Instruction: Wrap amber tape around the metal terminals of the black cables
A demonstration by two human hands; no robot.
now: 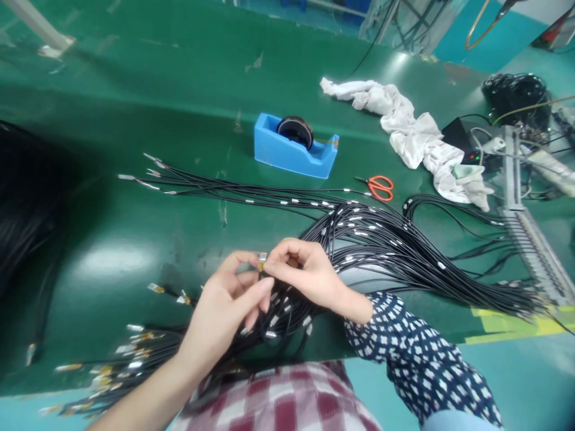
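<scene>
Far left of green counter (171, 90): loose tipped cables (135, 364), fanned. Left hand (227, 302): fingers gripping one cable end (263, 259), silver-and-yellow, held up between both hands. Blue tape dispenser (287, 152) beyond. Right hand (312, 275): fingers pinched on same end. Further right: orange-handled scissors (381, 187), near black cable bundle (404, 251).

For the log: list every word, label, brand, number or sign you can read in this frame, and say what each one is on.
None can be read.
White tags on the black cables: too small to tell whether they bear print.
Silver-tipped cable end between the fingers: no legible marking.
Blue tape dispenser: no lettering seen on the side facing the camera.
</scene>
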